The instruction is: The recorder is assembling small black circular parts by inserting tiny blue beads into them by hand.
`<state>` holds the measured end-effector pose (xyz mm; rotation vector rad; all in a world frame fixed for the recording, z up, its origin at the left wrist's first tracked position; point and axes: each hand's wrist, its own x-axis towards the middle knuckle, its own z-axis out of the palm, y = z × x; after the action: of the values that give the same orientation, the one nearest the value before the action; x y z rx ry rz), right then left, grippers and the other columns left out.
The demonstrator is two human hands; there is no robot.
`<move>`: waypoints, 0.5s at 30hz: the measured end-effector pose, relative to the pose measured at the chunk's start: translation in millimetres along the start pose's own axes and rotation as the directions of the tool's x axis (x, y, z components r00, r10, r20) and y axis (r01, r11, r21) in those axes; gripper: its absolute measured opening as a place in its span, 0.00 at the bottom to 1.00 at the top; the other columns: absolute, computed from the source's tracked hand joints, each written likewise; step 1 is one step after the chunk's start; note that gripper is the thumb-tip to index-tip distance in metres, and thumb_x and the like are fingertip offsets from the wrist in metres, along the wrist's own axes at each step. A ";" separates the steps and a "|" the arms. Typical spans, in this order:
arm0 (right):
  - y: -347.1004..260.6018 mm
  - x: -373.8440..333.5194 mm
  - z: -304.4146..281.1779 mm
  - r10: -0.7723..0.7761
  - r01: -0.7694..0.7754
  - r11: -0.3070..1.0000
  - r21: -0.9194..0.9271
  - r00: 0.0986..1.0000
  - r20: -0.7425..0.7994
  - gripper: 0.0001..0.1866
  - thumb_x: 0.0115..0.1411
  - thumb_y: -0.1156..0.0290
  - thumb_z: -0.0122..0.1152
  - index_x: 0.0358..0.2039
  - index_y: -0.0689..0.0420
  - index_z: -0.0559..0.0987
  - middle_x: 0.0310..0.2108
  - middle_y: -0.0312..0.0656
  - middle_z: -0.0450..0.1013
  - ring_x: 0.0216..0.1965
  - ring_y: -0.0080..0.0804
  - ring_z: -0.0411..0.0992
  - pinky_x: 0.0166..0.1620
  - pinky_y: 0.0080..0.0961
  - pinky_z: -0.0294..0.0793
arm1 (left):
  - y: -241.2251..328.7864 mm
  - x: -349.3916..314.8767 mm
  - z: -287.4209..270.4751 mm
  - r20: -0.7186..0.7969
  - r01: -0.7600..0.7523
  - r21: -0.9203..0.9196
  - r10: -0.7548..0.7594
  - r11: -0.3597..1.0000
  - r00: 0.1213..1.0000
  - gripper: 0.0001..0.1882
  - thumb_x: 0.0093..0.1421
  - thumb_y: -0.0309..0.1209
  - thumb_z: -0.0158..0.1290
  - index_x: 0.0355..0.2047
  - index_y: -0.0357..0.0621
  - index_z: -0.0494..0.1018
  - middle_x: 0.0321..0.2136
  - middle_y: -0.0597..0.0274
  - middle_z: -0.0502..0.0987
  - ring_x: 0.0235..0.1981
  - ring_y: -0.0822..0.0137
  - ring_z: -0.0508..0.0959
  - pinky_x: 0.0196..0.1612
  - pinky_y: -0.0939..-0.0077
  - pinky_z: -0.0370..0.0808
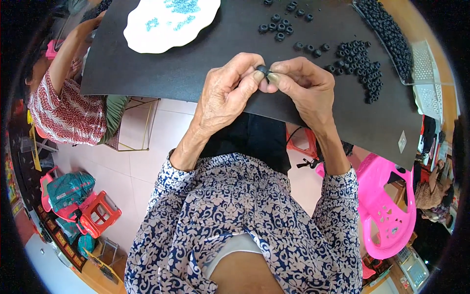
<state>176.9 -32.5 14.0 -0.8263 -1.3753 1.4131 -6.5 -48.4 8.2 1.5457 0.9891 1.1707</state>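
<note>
Far to the left of the pinch, another person in a red patterned top (66,110) sits at the edge of the black mat (161,63), and up-left of the pinch a white scalloped plate (147,29) carries scatterings of tiny blue beads (182,7). The left hand (225,93) comes next, its thumb and forefinger closed on a small black ring (262,70), which sits right at the meeting point of both hands, held just above the mat's near edge. The right hand (303,85) pinches the same ring from the other side, fingertips touching those of the left; whether anything blue is being pressed into the ring I cannot tell, since the fingers hide it. Up and to the right of the grip lies a loose cluster of rings (280,27), then a denser heap of rings (360,66), and farthest right a clear tray (391,39) packed with more. Judging by these piles, the work looks mid-course: some rings seem sorted into groups, while a large stock waits in the tray, and the one in hand is not yet set down. A pink plastic chair (387,206) stands below-right of the hands.
</note>
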 end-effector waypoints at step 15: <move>2.1 5.2 6.1 -0.035 0.034 0.999 -0.010 0.999 -0.032 0.06 0.56 0.83 0.62 0.36 0.66 0.80 0.31 0.43 0.79 0.33 0.24 0.78 0.40 0.18 0.78 | -0.2 2.7 -6.6 0.010 0.055 -0.095 -0.054 0.994 0.998 0.09 0.67 0.28 0.46 0.42 0.34 0.71 0.28 0.60 0.79 0.32 0.71 0.80 0.39 0.78 0.77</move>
<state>169.2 -29.3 13.6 -0.8239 -1.3666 1.3627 -12.4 -44.4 9.4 1.4387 0.9509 1.1564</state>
